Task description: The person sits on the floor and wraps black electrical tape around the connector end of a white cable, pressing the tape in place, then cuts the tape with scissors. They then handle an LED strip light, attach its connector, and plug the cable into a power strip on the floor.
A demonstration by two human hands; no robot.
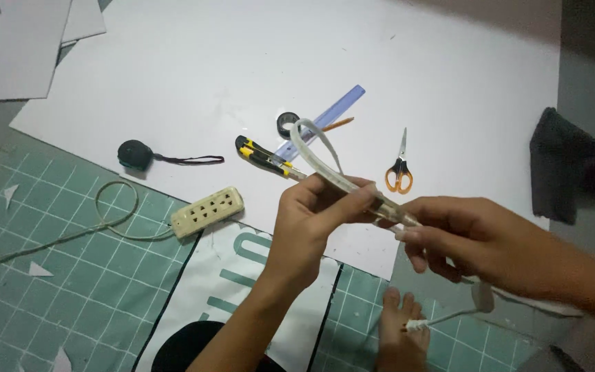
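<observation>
Your left hand (311, 213) and right hand (463, 238) both pinch the clear flexible light strip (325, 165) above the white board (173, 69), looping toward the ruler (335, 110); it looks light, springy, best gripped near its ends.

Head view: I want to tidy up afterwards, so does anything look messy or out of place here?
Mostly orderly. Small paper offcuts lie scattered on the green cutting mat, and a dark cloth sits crumpled at the white board's right edge.
</observation>
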